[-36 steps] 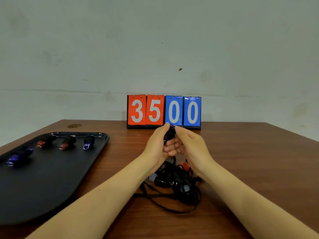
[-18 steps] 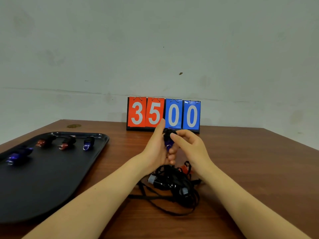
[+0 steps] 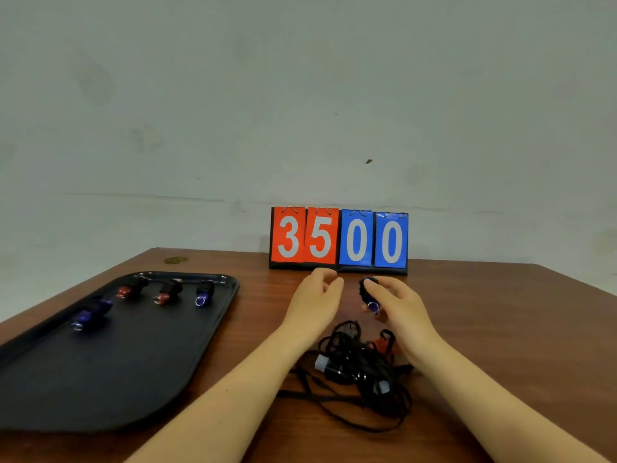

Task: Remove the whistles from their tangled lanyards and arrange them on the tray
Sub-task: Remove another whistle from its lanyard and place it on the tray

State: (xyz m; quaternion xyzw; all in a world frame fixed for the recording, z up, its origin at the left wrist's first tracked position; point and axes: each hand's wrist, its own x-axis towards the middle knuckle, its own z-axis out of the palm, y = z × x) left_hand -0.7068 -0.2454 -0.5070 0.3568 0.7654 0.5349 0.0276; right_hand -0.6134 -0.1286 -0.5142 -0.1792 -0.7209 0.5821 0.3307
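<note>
My right hand (image 3: 399, 307) pinches a blue and black whistle (image 3: 368, 294) above the table, its metal ring hanging down. A short gap to its left, my left hand (image 3: 315, 304) hovers with curled, parted fingers and holds nothing. Below both hands lies the tangle of black lanyards (image 3: 359, 369) with a red whistle (image 3: 380, 344) and other pieces caught in it. The black tray (image 3: 110, 379) on the left carries several whistles: a blue one (image 3: 90, 314) at its left, two red and black ones (image 3: 132, 289) (image 3: 168, 292), and a blue one (image 3: 204, 292).
A flip scoreboard (image 3: 339, 240) reading 3500 stands at the table's far edge against the wall. A small round brownish mark (image 3: 176, 260) sits on the wooden table (image 3: 500, 329) behind the tray.
My hands have parted: the left let go and moved left, the right carried the blue whistle to the right, free of the tangle. The view tilted slightly.
</note>
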